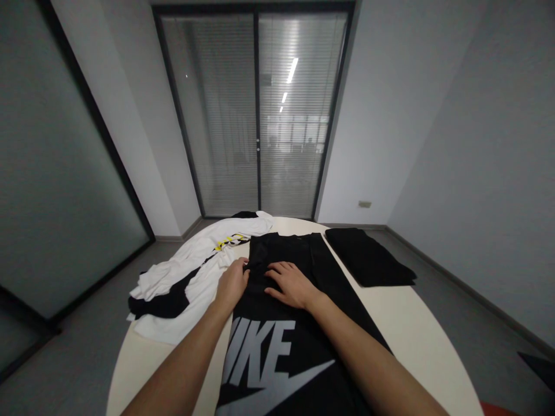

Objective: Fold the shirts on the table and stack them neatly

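Note:
A black T-shirt (277, 300) with large grey lettering and a swoosh lies lengthwise in front of me, its sides folded inward. At its left edge, my left hand (234, 283) is closed, with the fingertips gripping the fabric. Flat on the upper middle of the shirt rests my right hand (291, 285), fingers spread and holding nothing. The shirt's neck end points away from me, and its near end runs out of the bottom of the view.
The shirt lies on a round cream table (416, 329). Loose white and black clothes (186, 277) are heaped on the left. A folded black garment (368, 257) lies at the right near the table's edge. Beyond stand glass doors with blinds (255, 115).

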`<state>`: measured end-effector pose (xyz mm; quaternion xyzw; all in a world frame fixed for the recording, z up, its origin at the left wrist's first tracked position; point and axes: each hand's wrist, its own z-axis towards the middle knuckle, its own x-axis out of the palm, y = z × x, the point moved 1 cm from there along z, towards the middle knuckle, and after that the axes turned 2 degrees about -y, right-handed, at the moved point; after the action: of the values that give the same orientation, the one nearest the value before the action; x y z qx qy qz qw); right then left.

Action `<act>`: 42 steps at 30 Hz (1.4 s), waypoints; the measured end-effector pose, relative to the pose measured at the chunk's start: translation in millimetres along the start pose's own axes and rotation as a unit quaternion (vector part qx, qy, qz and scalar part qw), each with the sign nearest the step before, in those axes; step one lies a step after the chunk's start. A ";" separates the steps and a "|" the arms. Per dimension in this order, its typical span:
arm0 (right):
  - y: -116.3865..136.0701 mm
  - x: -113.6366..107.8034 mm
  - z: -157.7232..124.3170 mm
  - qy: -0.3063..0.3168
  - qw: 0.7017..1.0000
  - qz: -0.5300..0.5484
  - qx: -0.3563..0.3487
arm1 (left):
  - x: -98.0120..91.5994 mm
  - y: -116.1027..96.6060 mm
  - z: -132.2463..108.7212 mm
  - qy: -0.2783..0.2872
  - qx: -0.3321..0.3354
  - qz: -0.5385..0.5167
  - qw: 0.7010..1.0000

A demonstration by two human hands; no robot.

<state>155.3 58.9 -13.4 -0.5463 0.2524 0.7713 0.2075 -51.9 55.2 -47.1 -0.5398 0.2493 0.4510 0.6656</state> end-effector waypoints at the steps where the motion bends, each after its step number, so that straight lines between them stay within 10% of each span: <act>1: 9.1 -3.2 -1.1 0.006 1.000 0.000 -0.010 | -0.6 -1.4 -0.6 0.003 0.004 0.023 1.000; 8: 75.6 -3.3 -46.4 0.098 0.969 0.122 -0.192 | -3.4 -2.4 0.2 0.027 0.034 0.061 0.997; 21: 118.2 14.1 -54.7 0.146 0.940 0.136 -0.278 | -0.7 4.4 4.8 0.031 0.062 0.059 0.996; 42: 68.4 0.8 -61.3 0.090 0.958 0.138 -0.235 | 4.5 12.3 9.6 0.010 0.012 -0.035 0.999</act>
<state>159.6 -32.6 -19.9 -0.6071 0.1546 0.7772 -0.0583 -62.0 66.0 -54.1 -0.5443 0.2425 0.4190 0.6851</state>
